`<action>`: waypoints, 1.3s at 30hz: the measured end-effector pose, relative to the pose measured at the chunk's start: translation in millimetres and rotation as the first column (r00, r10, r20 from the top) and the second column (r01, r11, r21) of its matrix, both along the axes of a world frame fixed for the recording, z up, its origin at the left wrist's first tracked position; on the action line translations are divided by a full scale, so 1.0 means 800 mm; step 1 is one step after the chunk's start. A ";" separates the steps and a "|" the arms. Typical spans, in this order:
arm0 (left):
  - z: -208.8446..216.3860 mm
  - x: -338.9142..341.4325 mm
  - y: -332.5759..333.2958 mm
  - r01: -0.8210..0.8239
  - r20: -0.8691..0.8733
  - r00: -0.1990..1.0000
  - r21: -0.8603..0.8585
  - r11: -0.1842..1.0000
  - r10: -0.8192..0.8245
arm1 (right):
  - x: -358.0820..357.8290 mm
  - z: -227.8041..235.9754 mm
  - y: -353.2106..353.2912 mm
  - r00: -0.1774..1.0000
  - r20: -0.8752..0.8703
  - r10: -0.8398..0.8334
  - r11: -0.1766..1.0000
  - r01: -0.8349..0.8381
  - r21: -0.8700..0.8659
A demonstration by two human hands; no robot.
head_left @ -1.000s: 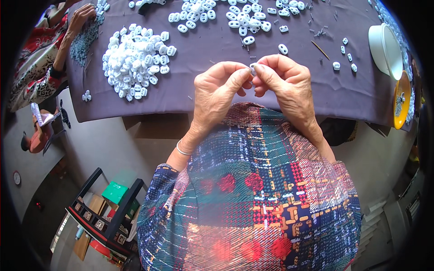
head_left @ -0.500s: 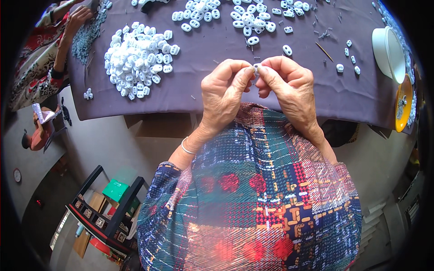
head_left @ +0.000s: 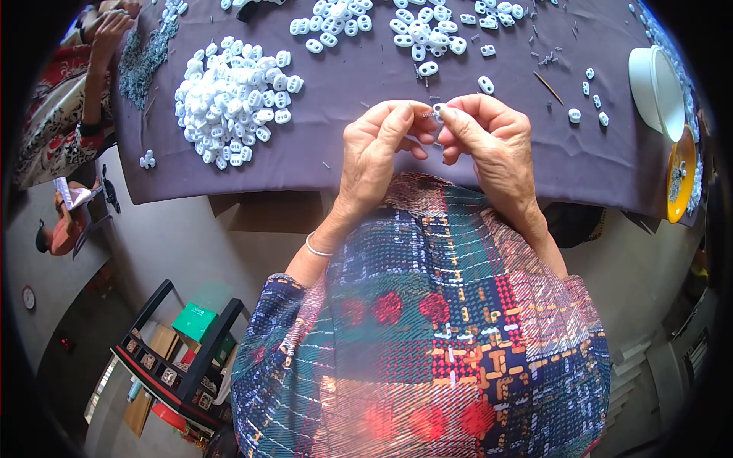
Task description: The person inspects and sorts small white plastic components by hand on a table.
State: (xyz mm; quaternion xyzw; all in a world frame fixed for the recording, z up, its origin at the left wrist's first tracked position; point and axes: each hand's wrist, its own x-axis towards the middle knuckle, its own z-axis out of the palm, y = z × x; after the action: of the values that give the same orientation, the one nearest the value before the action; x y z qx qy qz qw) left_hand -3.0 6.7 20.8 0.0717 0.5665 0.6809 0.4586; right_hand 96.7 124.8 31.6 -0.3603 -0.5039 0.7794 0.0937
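Rn the R hand [head_left: 496,145] pinches one small white pc [head_left: 438,109] over the near part of the desk [head_left: 305,156], & the L hand [head_left: 372,149] is closed on what looks like a tiny spring [head_left: 427,114] right beside it, so that pc seems mid-work. Lots more sit in a big pile [head_left: 233,99] at left & a looser group [head_left: 420,34] at the far side, tho can't tell which are done vs. left to do. Compared w/ 0.5 s ago, the L thumb's off the pc & the spring shows btwn.
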 end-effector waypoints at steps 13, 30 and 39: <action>-0.002 0.005 -0.003 0.019 -0.247 0.968 -0.064 0.998 -0.034 | 0.000 0.004 -0.004 0.999 0.036 0.028 0.998 -0.030 0.051; -0.014 -0.014 -0.002 0.111 -0.332 0.937 -0.007 0.994 -0.107 | -0.004 0.002 -0.005 0.996 0.035 0.078 0.990 -0.082 0.114; -0.016 -0.007 -0.002 0.078 -0.314 0.945 -0.043 0.996 -0.087 | 0.000 -0.004 -0.001 0.998 0.051 0.029 0.995 -0.034 0.092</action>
State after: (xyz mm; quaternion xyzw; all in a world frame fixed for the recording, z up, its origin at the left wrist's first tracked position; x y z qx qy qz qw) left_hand -8.7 5.4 8.3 0.1964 0.6392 0.6323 0.3913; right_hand 96.3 124.1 28.1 -0.3669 -0.5475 0.7472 0.0854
